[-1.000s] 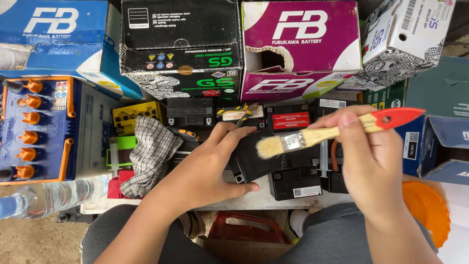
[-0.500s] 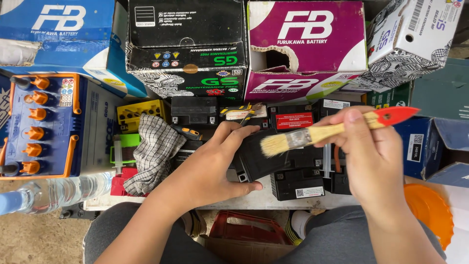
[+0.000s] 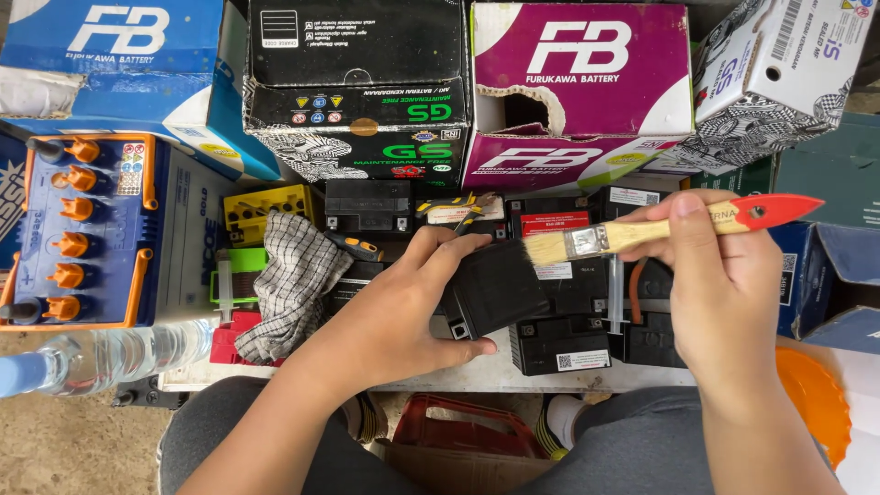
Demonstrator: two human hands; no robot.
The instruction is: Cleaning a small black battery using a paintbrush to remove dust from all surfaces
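My left hand (image 3: 403,307) grips a small black battery (image 3: 495,289), tilted up off the grey board (image 3: 477,374). In my right hand (image 3: 724,293) is a paintbrush (image 3: 642,234) with a pale wooden handle, red tip and light bristles. The bristles touch the upper right edge of the held battery. Several other small black batteries (image 3: 559,344) lie on the board under and behind it.
A checked cloth (image 3: 293,284) lies left of my hand. A blue battery with orange caps (image 3: 78,234) and a clear water bottle (image 3: 101,357) sit far left. Cardboard boxes, blue (image 3: 119,64), black (image 3: 357,82), magenta (image 3: 577,82) and white (image 3: 779,73), line the back. An orange lid (image 3: 811,403) lies at right.
The brush has moved up and to the right across the held battery, from its middle to its upper right edge. My left hand keeps its grip.
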